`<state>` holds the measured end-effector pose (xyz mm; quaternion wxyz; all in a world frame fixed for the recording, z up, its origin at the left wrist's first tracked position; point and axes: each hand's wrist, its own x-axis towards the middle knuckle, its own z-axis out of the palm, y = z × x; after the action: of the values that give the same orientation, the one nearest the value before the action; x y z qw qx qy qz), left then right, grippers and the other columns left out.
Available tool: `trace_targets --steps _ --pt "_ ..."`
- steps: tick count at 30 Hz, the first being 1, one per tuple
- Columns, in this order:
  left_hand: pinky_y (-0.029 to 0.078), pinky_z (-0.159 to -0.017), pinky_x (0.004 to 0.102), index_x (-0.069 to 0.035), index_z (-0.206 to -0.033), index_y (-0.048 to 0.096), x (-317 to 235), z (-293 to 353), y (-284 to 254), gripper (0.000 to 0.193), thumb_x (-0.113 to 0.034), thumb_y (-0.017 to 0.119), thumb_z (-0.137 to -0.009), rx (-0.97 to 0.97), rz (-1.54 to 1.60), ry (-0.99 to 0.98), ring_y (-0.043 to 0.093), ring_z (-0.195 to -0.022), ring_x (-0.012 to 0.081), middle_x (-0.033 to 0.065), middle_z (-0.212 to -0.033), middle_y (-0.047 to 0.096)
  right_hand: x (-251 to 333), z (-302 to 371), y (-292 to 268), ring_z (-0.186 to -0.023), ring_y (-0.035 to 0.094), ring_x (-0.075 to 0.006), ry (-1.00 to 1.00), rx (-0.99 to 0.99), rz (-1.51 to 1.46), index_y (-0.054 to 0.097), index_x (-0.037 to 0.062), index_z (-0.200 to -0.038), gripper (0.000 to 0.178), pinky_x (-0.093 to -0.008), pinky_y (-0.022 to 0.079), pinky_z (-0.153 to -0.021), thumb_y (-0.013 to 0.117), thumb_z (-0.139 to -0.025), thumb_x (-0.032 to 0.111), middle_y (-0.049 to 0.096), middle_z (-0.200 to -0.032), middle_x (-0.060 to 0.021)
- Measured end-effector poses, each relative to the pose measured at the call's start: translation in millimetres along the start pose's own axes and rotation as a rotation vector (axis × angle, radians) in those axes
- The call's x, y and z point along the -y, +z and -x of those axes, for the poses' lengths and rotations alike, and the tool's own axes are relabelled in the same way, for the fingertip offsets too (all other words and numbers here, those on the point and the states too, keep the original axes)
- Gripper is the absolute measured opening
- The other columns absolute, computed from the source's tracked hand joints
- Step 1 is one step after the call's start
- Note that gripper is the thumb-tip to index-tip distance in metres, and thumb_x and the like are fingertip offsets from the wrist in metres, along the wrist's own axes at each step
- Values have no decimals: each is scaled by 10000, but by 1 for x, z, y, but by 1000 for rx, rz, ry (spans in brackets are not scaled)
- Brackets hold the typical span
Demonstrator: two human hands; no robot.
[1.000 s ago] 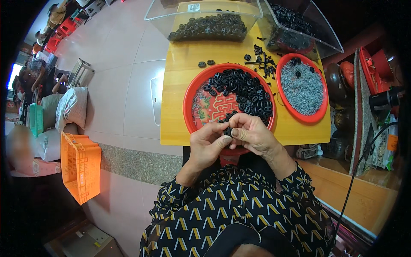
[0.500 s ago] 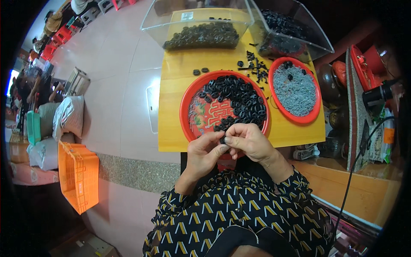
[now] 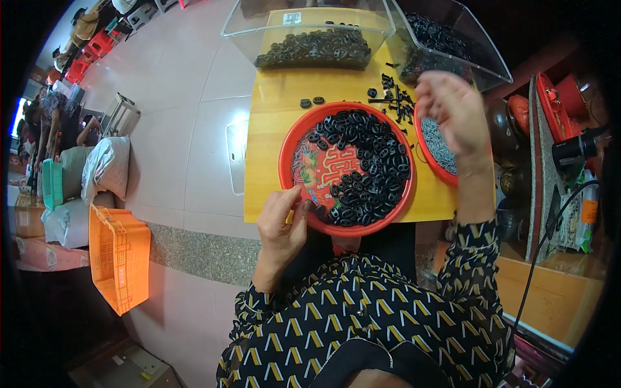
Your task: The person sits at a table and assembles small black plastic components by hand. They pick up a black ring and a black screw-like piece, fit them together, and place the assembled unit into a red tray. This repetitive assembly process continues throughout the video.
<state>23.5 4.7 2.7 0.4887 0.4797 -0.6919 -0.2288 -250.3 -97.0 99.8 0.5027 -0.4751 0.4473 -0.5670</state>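
We are working with bare hands at a yellow worktop, seen from above, and we are wearing black sleeves patterned in yellow and white. A large round red tray is standing on the near part of the worktop. Many small black oval pieces are lying in it, heaped along its far, right and near sides, while its printed red bottom is showing at the left.

Our left hand is staying low at the tray's near left rim. Its thumb and forefinger are pointing inward just beside a dark piece; we cannot tell whether the fingers are pinching it.

Our right hand is showing as a blur farther out and to the right, covering part of a smaller round red tray full of thin grey pieces. Its fingers are curving loosely, but we cannot tell whether they are holding anything.

Between the trays and the far edge, black rod-like parts are lying scattered, and two loose black pieces are lying beyond the large tray's left side. Two clear boxes are standing at the far end: the left box and the right box are both holding dark pieces. To our left, an orange crate is standing on the floor.
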Motion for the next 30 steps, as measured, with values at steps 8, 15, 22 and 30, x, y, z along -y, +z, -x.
trace_targets --steps 8,15,22,30 --pt "445 -630 318 31 -919 561 8 -3 -2 284 57 644 -649 43 -104 -7 542 -750 276 158 -855 539 -43 51 24 -662 567 -232 -42 163 845 588 -9 -827 134 -313 435 -607 589 -735 88 572 -738 -138" --pt "457 -616 266 23 -917 576 6 -2 -3 259 62 634 -667 58 -125 -18 561 -702 204 130 -840 557 -55 61 13 -756 551 -310 -280 260 1035 579 -8 -779 81 -375 430 -683 577 -720 47 565 -758 -147" --pt "456 -618 258 25 -921 579 12 3 -3 231 42 628 -696 77 -88 -60 559 -694 182 123 -847 558 -50 76 25 -760 535 -290 -365 392 990 573 -8 -771 111 -355 427 -692 613 -672 21 551 -751 -125" --pt "453 -633 261 24 -920 578 17 4 -3 229 49 621 -697 77 -84 -39 561 -728 193 124 -853 556 -67 97 59 -782 482 -264 -422 681 956 551 31 -749 120 -351 410 -700 616 -659 75 486 -772 -90"
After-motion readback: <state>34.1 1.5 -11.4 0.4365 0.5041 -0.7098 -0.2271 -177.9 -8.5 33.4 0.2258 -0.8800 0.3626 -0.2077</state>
